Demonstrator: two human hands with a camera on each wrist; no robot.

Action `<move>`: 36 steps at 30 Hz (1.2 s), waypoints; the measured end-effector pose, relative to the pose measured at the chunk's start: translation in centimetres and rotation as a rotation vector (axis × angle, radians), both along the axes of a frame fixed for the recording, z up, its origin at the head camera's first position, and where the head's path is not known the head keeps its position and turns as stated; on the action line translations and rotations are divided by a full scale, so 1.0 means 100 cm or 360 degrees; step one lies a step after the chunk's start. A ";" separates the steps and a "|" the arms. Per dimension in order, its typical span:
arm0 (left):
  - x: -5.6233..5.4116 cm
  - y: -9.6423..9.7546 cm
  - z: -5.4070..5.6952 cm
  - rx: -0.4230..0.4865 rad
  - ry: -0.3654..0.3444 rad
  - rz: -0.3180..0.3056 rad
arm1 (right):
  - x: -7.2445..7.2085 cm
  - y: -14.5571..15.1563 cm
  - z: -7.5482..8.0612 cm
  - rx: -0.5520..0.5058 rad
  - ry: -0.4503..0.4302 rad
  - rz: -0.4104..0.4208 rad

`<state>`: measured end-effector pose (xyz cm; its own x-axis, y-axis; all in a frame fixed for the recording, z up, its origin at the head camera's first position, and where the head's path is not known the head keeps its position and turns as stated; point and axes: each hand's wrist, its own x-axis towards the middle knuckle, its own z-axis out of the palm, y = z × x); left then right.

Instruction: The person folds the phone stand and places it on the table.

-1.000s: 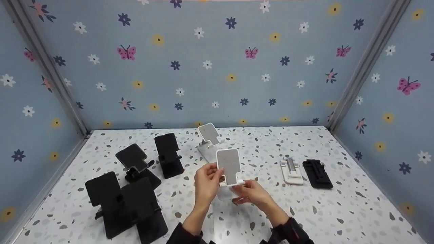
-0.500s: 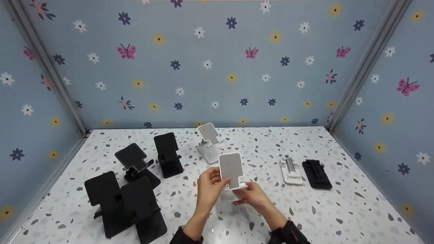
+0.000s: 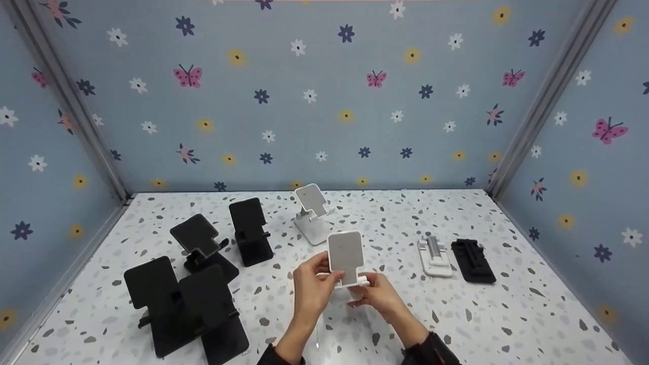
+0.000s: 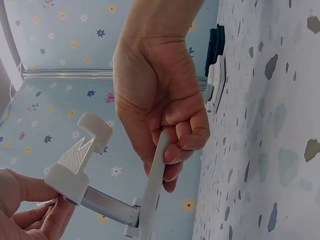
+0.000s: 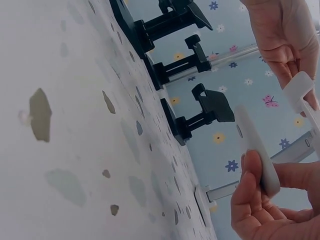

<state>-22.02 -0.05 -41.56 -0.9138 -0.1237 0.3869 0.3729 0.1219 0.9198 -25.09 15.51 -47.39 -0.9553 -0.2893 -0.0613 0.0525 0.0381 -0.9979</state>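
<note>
A white phone stand [image 3: 346, 253] with a grey pad is unfolded between both hands, held above the table in the wrist views. My left hand [image 3: 310, 284] pinches the lower left of its upper plate, thumb on the front. With thumb and fingers, my right hand [image 3: 379, 295] pinches the base [image 5: 256, 150] below. In the left wrist view a silver arm [image 4: 111, 205] joins plate and base. Behind stands another white phone stand [image 3: 313, 230], unfolded. On the left are several unfolded black phone stands [image 3: 251, 228].
To the right lie a folded white phone stand [image 3: 436, 261] and a folded black phone stand [image 3: 473, 261], side by side. The speckled table [image 3: 512, 309] is enclosed by blue flowered panels [image 3: 324, 121] at the back and both sides.
Both hands have brought the white phone stand slightly down and nearer, a little to the right. Its plate faces more squarely forward. The other stands have stayed put.
</note>
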 end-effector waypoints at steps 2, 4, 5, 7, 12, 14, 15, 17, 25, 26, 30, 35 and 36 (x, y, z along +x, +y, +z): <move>0.000 0.001 -0.002 0.0002 0.0028 0.0019 | 0.001 -0.001 0.002 0.0016 -0.0002 -0.0021; -0.004 0.001 -0.009 0.0003 0.0063 0.0036 | 0.002 -0.001 0.003 0.0018 0.0010 -0.0027; -0.007 0.001 -0.015 0.0008 0.0078 0.0042 | 0.000 0.000 0.000 0.0014 0.0013 -0.0030; -0.009 0.002 -0.018 0.0008 0.0111 0.0073 | 0.001 -0.001 0.000 0.0015 0.0021 -0.0033; -0.014 0.002 -0.026 -0.0033 0.0288 0.0193 | 0.003 -0.003 0.001 -0.0006 0.0001 0.0002; -0.017 0.002 -0.029 -0.0070 0.0360 0.0249 | 0.003 -0.004 0.001 -0.0028 -0.0020 0.0020; -0.017 0.001 -0.030 -0.0096 0.0391 0.0277 | 0.004 -0.005 0.002 -0.0035 -0.0031 0.0029; -0.019 0.001 -0.032 -0.0132 0.0442 0.0323 | 0.005 -0.005 0.003 -0.0030 -0.0052 0.0033; -0.024 -0.001 -0.036 -0.0176 0.0529 0.0377 | 0.016 -0.010 0.020 -0.0018 -0.0114 0.0032; -0.025 -0.002 -0.037 -0.0178 0.0534 0.0378 | 0.017 -0.011 0.022 -0.0017 -0.0126 0.0035; -0.027 -0.002 -0.039 -0.0198 0.0568 0.0392 | 0.016 -0.010 0.019 -0.0022 -0.0178 0.0038; -0.029 -0.004 -0.042 -0.0200 0.0597 0.0403 | 0.012 -0.010 0.010 -0.0018 -0.0193 0.0018; -0.030 -0.005 -0.043 -0.0197 0.0599 0.0408 | 0.011 -0.010 0.009 -0.0011 -0.0189 0.0014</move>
<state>-25.00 -0.53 -45.85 -0.6532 -0.2590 0.7115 0.6213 0.3537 0.6992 -23.94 14.49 -46.46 -0.9389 -0.2984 -0.1717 0.1699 0.0322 -0.9849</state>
